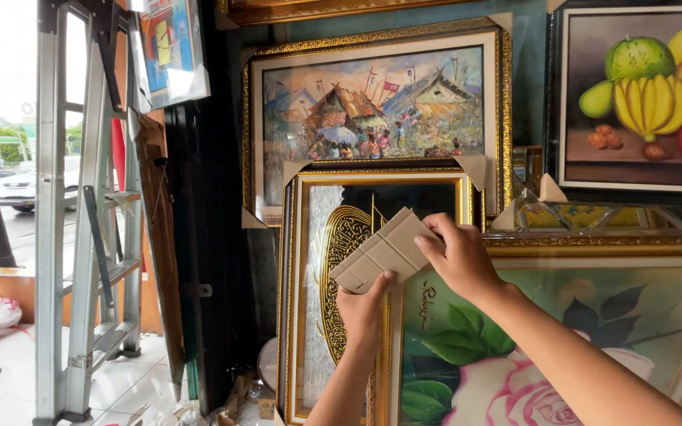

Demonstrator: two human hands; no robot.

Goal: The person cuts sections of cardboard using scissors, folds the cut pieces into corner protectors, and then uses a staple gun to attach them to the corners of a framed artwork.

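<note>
Both hands are holding a folded cardboard piece (384, 251) up in front of stacked framed paintings. The left hand (363, 309) is gripping it from below, thumb pressing against its lower edge, so the cardboard is sitting just above that hand. The right hand (458, 256) is pinching its upper right corner, fingers closed over the edge, with the cardboard lying to its left. The cardboard is tilting, hovering at the top left corner of the rose painting (546, 347) and overlapping the gold-framed calligraphy picture (333, 237) behind.
</note>
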